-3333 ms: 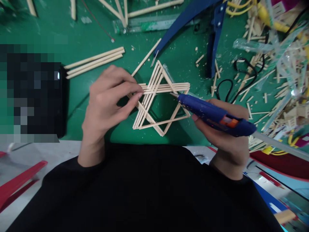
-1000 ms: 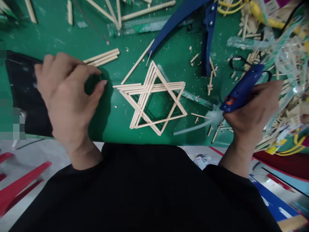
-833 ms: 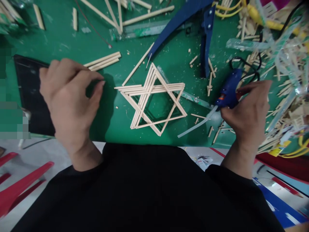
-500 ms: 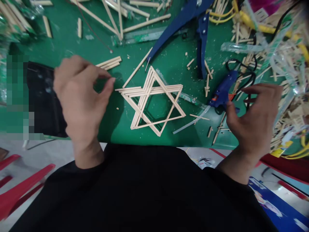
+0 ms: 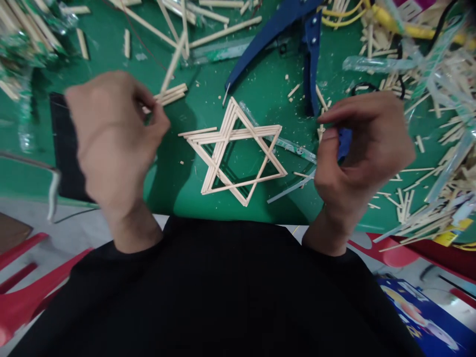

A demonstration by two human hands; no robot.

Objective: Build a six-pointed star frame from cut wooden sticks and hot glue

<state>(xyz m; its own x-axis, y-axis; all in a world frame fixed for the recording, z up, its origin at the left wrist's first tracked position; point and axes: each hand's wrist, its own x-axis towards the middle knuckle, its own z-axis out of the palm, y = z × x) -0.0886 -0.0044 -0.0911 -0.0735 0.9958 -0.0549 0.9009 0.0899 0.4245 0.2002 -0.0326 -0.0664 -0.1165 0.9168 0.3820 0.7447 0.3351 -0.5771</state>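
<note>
A light wooden stick (image 5: pixel 174 64) slants up from the fingers of my left hand (image 5: pixel 115 134), which is closed on its lower end. A six-pointed star of layered sticks (image 5: pixel 256 183) lies flat on the green table, between my hands. To its right is my right hand (image 5: pixel 360 144), fingers curled, thumb and index tips slightly apart, with nothing seen between them. Behind that hand a blue glue gun (image 5: pixel 344 143) is mostly hidden. Its clear glue stick (image 5: pixel 286 192) points toward the star. One loose stick (image 5: pixel 197 132) rests along the star's upper left point.
A blue cutter (image 5: pixel 260 44) lies open behind the star. Several short sticks (image 5: pixel 174 94) lie beside my left hand. Piles of cut sticks and plastic wrappers (image 5: pixel 394 64) cover the right side. Bundled sticks (image 5: pixel 22 29) are at the far left, and a black object (image 5: pixel 65 148) is under my left hand.
The stick that lay above the star's upper left is gone from there, and one now sticks out of my left hand. My right hand has moved left, in front of the glue gun.
</note>
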